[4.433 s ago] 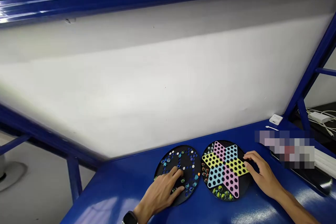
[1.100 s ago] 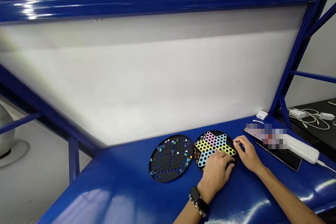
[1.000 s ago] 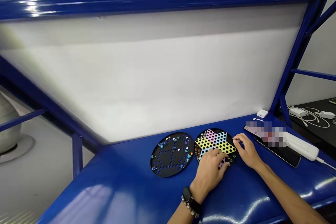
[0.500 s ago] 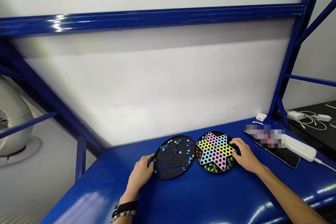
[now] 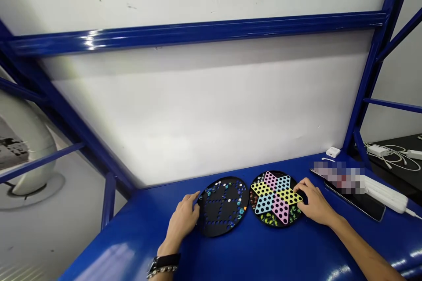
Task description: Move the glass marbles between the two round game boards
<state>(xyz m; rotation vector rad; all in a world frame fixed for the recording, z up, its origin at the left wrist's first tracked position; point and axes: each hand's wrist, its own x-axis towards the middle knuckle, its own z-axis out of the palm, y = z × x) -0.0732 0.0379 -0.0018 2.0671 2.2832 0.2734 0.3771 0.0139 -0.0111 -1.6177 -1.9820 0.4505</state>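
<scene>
My left hand (image 5: 183, 219) grips the left rim of a round black board (image 5: 219, 207) with holes, thumb and fingers closed at the edge. Loose marbles, several blue or white, lie on it mostly along the top and right side. A small orange piece (image 5: 245, 208) is at its right rim. Beside it is a round Chinese checkers board (image 5: 275, 195) with a pink, yellow and light-blue star. Green and reddish marbles sit around the star. My right hand (image 5: 314, 204) has its fingers curled at this board's right rim, by a yellow point; the fingertips are partly hidden.
Both boards are on a blue tabletop (image 5: 158, 204) against a white panel with blue frame bars. To the right lie a phone (image 5: 356, 202), a white power strip (image 5: 385, 194), a blurred item and a small white case (image 5: 332, 152). Cables and chargers (image 5: 379, 151) lie beyond.
The view has shifted, so everything sits slightly lower and further right. On the left board, marbles have moved from the lower left towards the right and bottom. Both hands keep to their rims.
</scene>
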